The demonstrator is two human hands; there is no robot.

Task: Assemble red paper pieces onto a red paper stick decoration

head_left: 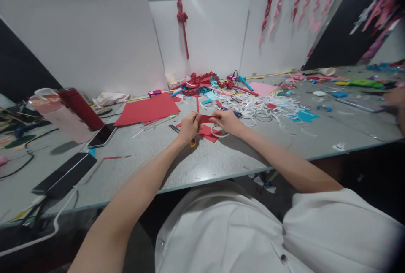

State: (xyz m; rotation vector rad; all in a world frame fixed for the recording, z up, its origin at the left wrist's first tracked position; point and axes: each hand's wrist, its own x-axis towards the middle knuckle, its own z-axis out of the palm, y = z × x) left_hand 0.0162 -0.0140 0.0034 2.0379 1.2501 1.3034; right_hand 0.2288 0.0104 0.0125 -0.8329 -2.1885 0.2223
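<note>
Both hands pinch one small piece of red paper (206, 119) above the table. My left hand (190, 127) is closed on its left end, and my right hand (225, 121) is closed on its right end. Beneath them lie flat red paper pieces (208, 133). A utility knife with a yellow part (193, 142) is partly hidden under my left hand. Close to my right fingers is a loop of white strip (220, 133). A narrow red strip (197, 103) stands out just beyond my hands.
Large red sheets (148, 108) lie to the left, near a smartphone (103, 135), a pink bottle (61, 117) and a red flask (80, 108). White paper strips (259, 108) are heaped on the right. A red twisted ornament (182, 17) hangs on the white board (215, 36). Another person's hand (395, 97) shows far right.
</note>
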